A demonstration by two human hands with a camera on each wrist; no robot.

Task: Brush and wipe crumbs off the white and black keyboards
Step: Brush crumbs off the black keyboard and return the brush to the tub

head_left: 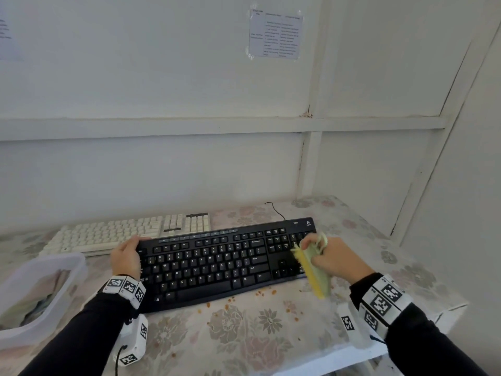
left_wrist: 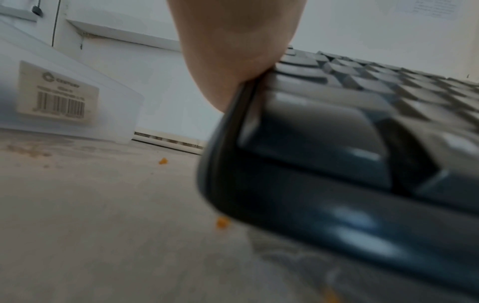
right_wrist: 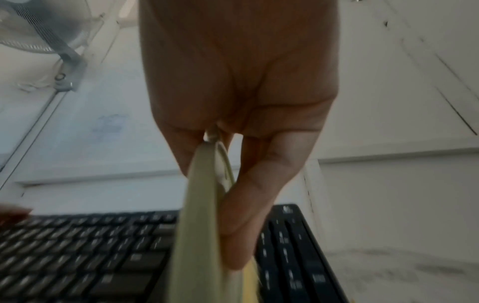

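Observation:
A black keyboard (head_left: 217,264) lies across the flowered tablecloth, with a white keyboard (head_left: 127,234) behind it at the left. My left hand (head_left: 126,256) grips the black keyboard's left end (left_wrist: 311,143), thumb on top. My right hand (head_left: 328,256) holds a pale green brush (head_left: 315,270) with yellow bristles over the number pad at the right end. In the right wrist view the fingers curl round the brush (right_wrist: 197,225) above the black keyboard (right_wrist: 90,256). Orange crumbs (head_left: 260,293) lie on the cloth in front of the keyboard.
A clear plastic bin (head_left: 35,294) stands at the left, its labelled wall (left_wrist: 57,92) close to my left hand. A thin black cable (head_left: 275,208) trails behind the keyboards. White walls close off the back and right. The table's right edge (head_left: 450,308) is near my right wrist.

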